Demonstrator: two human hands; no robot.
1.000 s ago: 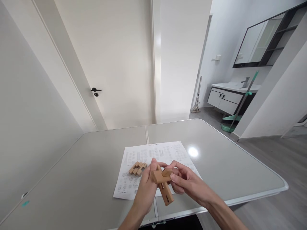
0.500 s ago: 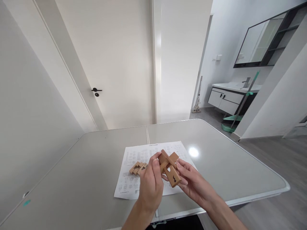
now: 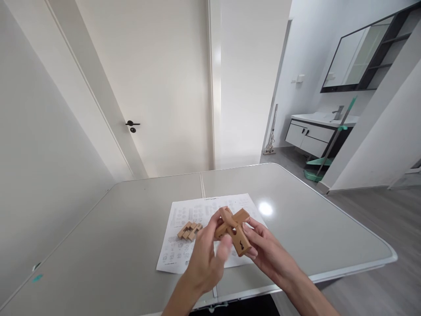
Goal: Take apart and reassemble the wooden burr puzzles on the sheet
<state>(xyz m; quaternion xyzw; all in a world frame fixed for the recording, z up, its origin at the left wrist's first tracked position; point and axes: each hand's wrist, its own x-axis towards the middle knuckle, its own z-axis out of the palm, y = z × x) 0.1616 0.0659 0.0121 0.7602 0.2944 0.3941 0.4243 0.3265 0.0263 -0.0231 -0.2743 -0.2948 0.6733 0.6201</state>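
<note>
A crossed assembly of wooden puzzle pieces (image 3: 234, 228) is held above the table, over a printed instruction sheet (image 3: 194, 228). My right hand (image 3: 266, 252) grips it from below and the right, fingers curled under it. My left hand (image 3: 207, 259) is at its left side with the fingers touching the wood; the thumb is smeared by motion. A small group of loose wooden pieces (image 3: 189, 230) lies on the sheet, just left of my left hand.
The grey table (image 3: 98, 245) has a seam down its middle and a rounded right edge. Behind it stand a white door with a black handle (image 3: 132, 125) and a doorway to a room with a sink cabinet (image 3: 312, 134), a mop and a green dustpan (image 3: 312, 173).
The wooden assembly has been turned and raised: its long piece pointed down a second ago and now slants up. My left hand has slid lower, its fingers loosening on the wood.
</note>
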